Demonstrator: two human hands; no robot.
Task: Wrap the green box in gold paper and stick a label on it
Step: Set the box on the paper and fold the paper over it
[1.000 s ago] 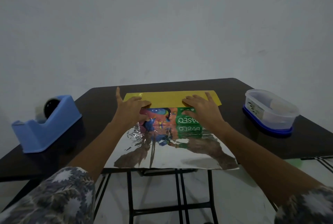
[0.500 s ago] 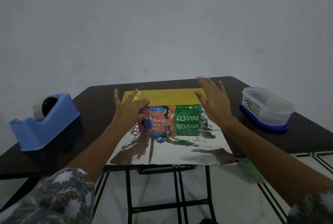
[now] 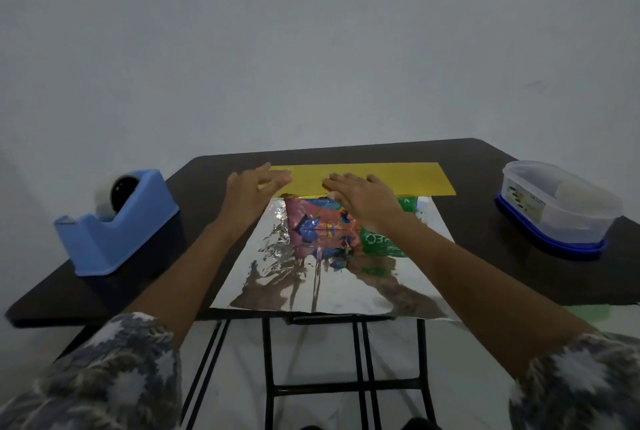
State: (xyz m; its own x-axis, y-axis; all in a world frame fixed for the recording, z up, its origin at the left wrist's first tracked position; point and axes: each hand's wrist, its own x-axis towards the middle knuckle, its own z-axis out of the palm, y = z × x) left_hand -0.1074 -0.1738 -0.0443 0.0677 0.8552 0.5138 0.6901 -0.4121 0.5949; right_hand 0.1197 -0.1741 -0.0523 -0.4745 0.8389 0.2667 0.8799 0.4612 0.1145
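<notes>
The green box [image 3: 320, 213], printed with bright colours and white letters, lies on the wrapping sheet at the table's middle. The sheet's silver inner side [image 3: 277, 277] spreads toward me and mirrors the box. Its far edge is folded over as a gold strip [image 3: 408, 180] on the box's far side. My left hand [image 3: 251, 189] lies flat at the strip's left end with fingers straight. My right hand [image 3: 363, 195] rests flat across the box top, its fingertips on the gold strip. Part of the box is hidden under my right hand.
A blue tape dispenser [image 3: 117, 225] stands on the dark table [image 3: 485, 221] at the left. A clear plastic tub with a blue lid under it [image 3: 557, 208] sits at the right edge. The sheet's near edge overhangs the table front.
My right hand swung from the box's right side to its top, fingers pointing left. My left hand flattened and slid outward. The gold strip now lies flatter and reaches farther right.
</notes>
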